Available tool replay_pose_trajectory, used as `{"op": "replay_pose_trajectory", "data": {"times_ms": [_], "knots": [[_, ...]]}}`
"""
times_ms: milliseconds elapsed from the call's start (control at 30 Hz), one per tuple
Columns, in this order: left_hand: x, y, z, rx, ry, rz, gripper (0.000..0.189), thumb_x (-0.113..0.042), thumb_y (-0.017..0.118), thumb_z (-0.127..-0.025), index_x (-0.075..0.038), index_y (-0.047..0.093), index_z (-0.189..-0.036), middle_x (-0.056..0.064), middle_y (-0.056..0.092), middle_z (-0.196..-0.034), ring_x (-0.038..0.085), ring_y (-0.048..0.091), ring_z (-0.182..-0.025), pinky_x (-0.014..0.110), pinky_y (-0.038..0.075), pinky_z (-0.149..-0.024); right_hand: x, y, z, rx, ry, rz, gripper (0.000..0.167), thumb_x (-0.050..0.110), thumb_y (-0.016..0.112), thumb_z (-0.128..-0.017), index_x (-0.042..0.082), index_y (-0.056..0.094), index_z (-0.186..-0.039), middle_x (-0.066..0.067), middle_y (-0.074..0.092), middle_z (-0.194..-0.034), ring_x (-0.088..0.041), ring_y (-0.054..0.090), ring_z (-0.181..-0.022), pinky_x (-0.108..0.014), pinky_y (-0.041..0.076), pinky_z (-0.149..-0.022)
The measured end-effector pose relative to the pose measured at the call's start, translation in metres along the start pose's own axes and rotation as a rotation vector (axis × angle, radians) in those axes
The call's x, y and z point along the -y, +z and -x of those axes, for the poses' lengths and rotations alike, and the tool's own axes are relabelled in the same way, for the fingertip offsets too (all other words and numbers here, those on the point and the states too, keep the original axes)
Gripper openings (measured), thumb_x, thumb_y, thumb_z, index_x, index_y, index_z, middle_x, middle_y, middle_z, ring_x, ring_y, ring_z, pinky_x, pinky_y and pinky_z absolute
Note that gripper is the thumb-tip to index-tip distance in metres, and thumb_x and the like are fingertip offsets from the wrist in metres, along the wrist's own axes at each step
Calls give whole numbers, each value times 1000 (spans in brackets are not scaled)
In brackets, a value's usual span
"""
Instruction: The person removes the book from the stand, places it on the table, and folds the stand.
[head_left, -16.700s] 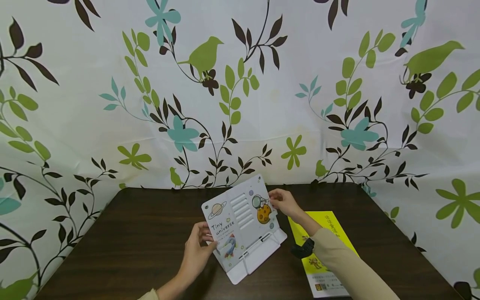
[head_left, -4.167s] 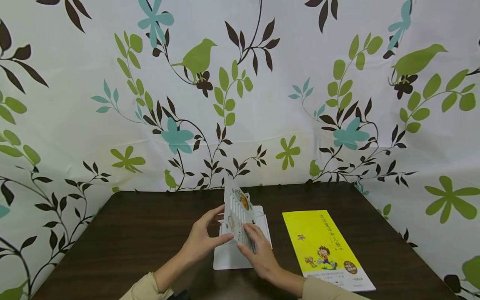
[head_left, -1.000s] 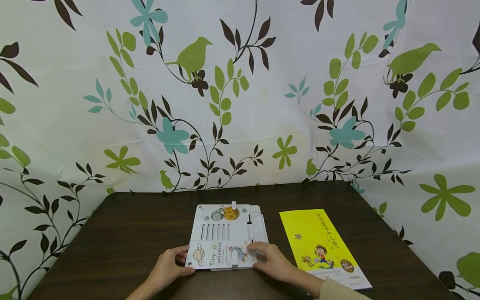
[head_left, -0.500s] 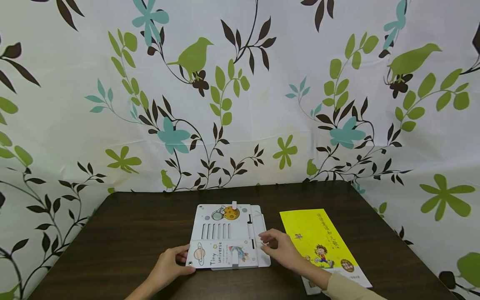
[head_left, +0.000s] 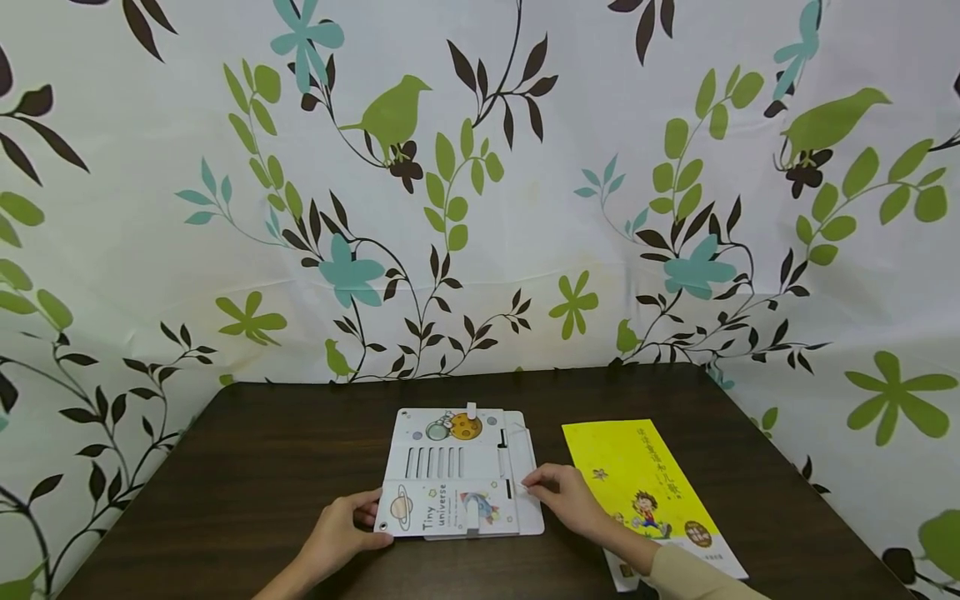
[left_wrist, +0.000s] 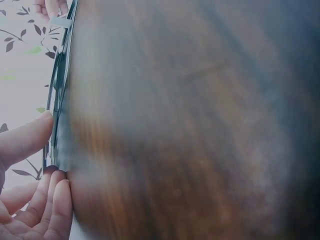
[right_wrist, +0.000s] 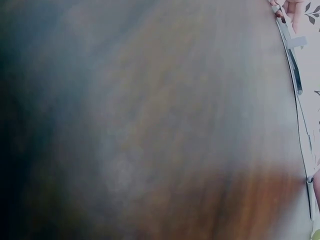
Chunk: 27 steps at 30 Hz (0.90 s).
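A white folding book stand (head_left: 427, 467) printed with planets, an astronaut and "Tiny universe" lies flat on the table, its ledge on the right side. My left hand (head_left: 337, 533) grips its near left corner; the left wrist view shows the thumb (left_wrist: 27, 140) on the upper face and the fingers (left_wrist: 57, 205) at the lower edge. At the ledge, my right hand (head_left: 573, 500) pinches the thin wire page holder (head_left: 522, 488) between thumb and index finger. In the right wrist view the stand (right_wrist: 295, 65) appears edge-on, with only a sliver of the right hand.
A yellow book (head_left: 637, 467) with a cartoon child on its cover lies to the right, partly under my right forearm. The dark wooden table (head_left: 285, 450) ends at a patterned cloth (head_left: 525, 208) behind it.
Held up and tilted in the oldest frame, the book stand now lies flat. In the last second my right hand moved from its printed panel right to the ledge. The left hand stays put.
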<state>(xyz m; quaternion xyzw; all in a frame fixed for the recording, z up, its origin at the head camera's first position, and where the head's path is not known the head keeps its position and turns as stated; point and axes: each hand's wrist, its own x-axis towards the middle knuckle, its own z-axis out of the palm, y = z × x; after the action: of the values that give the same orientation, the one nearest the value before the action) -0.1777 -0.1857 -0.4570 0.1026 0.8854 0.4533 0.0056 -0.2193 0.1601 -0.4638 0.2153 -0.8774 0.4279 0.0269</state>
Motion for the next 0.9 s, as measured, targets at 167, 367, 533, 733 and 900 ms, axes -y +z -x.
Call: {"op": "replay_pose_trajectory", "data": {"times_ms": [167, 367, 533, 733, 900], "knots": [[0, 1, 0, -4, -5, -5, 69, -13, 84, -58, 14, 55, -114, 3, 60, -82, 12, 56, -73, 19, 45, -58, 0, -1, -1, 15, 6, -31, 11, 5, 63, -83, 6, 70, -91, 0, 68, -89, -6, 57, -77, -21, 49, -72], [-1, 0, -1, -5, -13, -6, 68, -12, 84, -58, 13, 55, -114, 3, 60, -81, 13, 56, -73, 19, 44, -58, 1, -4, -4, 49, 5, -25, 11, 4, 62, -84, 7, 70, -91, 1, 67, -89, -7, 56, -77, -21, 48, -73], [-3, 0, 0, -4, -21, -4, 69, -11, 84, -58, 14, 54, -115, 3, 60, -81, 13, 56, -73, 19, 44, -57, 3, -7, -8, 97, -31, -7, 11, 3, 62, -83, 7, 71, -90, -1, 68, -91, -9, 57, -79, -22, 49, -74], [-3, 0, 0, -6, -25, -5, 69, -11, 83, -58, 14, 54, -114, 3, 60, -81, 14, 56, -73, 19, 44, -57, 7, -8, -13, 162, -68, 45, 12, 2, 62, -83, 5, 71, -91, 0, 67, -90, -7, 56, -79, -22, 49, -74], [-3, 0, 0, -3, -19, -3, 69, -11, 83, -58, 15, 54, -114, 3, 60, -81, 14, 56, -73, 19, 44, -57, 11, -8, -17, 192, -79, 83, 11, -1, 63, -81, 3, 71, -88, -1, 67, -86, -5, 56, -75, -20, 49, -70]]}}
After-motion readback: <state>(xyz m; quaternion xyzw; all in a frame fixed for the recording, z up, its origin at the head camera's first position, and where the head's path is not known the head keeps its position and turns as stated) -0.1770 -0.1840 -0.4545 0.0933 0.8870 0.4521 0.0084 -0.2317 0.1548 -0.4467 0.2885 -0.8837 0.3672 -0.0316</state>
